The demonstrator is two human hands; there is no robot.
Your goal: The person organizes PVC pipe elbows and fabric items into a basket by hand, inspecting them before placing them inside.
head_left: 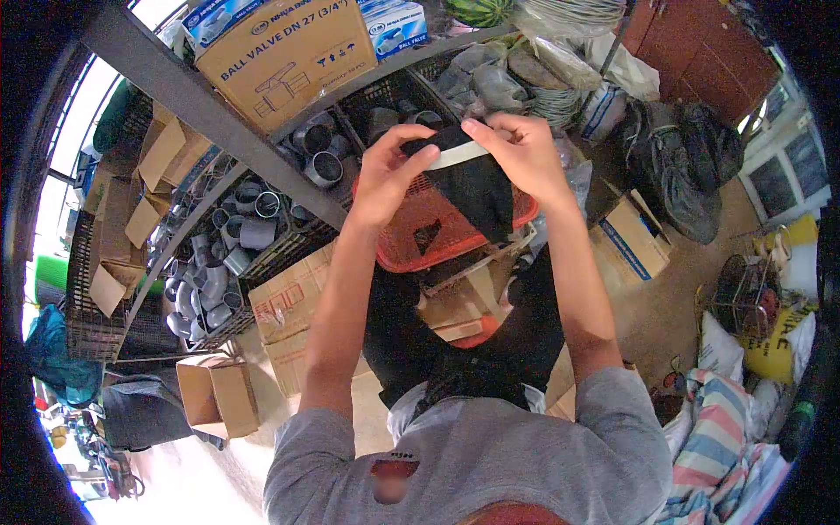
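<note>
Both hands pinch a piece of black cloth (pixel 479 197) along its upper edge, where a white strip (pixel 459 155) runs between the thumbs. My left hand (pixel 395 171) grips the left end, thumb on the strip and fingers curled behind. At the other end my right hand (pixel 523 156) is closed the same way. The cloth hangs down on the right over a red plastic basket (pixel 407 260), which sits in front of my knees. A small dark patch (pixel 426 234) shows in the basket. Part of the cloth behind the fingers is hidden.
Crates of grey pipe fittings (pixel 210 284) stand on the left, beside a grey metal shelf post (pixel 219 114). A ball valve carton (pixel 284 66) rests above. An open cardboard box (pixel 217 395) lies lower left; another carton (pixel 630 238) and black bags (pixel 678 166) are on the right.
</note>
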